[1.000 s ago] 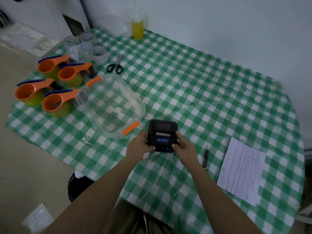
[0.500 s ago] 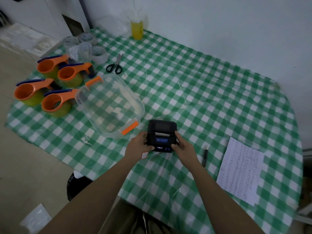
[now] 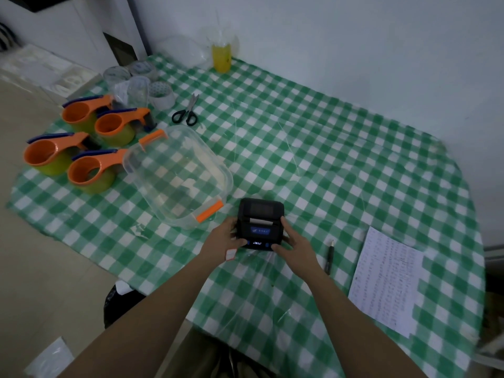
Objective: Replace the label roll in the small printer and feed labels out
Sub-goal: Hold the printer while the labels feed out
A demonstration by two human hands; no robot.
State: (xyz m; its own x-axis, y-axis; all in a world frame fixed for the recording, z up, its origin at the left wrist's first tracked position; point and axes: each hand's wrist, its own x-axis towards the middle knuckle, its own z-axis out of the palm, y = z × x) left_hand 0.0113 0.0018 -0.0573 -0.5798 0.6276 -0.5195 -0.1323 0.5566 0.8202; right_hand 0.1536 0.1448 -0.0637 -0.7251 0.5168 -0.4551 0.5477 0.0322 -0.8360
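left hand: curled, thumb forward | right hand: curled, thumb forward | forearms extended, converging

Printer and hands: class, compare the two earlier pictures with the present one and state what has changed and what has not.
Nothing visibly changed. The left hand and right hand grip the sides of the small printer on the checked tablecloth, its lid closed and a white label edge showing at the slot. The clear container, scissors, pen and printed sheet lie where they were.
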